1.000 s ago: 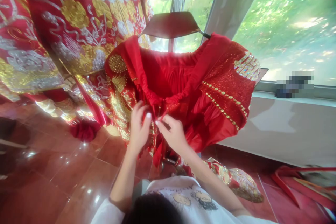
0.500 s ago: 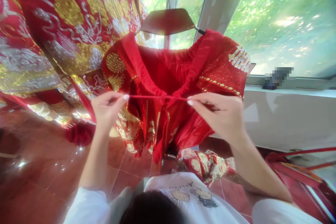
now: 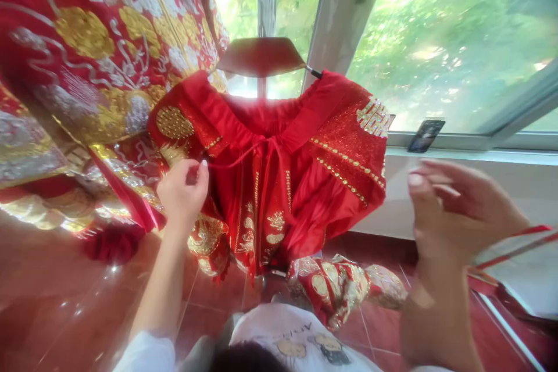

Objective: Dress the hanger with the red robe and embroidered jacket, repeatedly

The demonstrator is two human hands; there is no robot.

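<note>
Embroidered red and gold robe (image 3: 87, 52) fills the upper left of the frame, and beside it at centre a red skirt (image 3: 279, 174) with gold trim and sequins hangs from a chair back (image 3: 260, 57) before a bright window (image 3: 436, 29), above a glossy red tile floor (image 3: 52, 302). Left of centre, the left hand (image 3: 183, 195) pinches one end of the thin red drawstring (image 3: 235, 158) that runs to a knot at the skirt's waistband. At the right edge, the right hand (image 3: 453, 209) is blurred, fingers loosely spread and holding nothing that I can make out, with a dark phone (image 3: 426, 135) on the sill above it.
</note>
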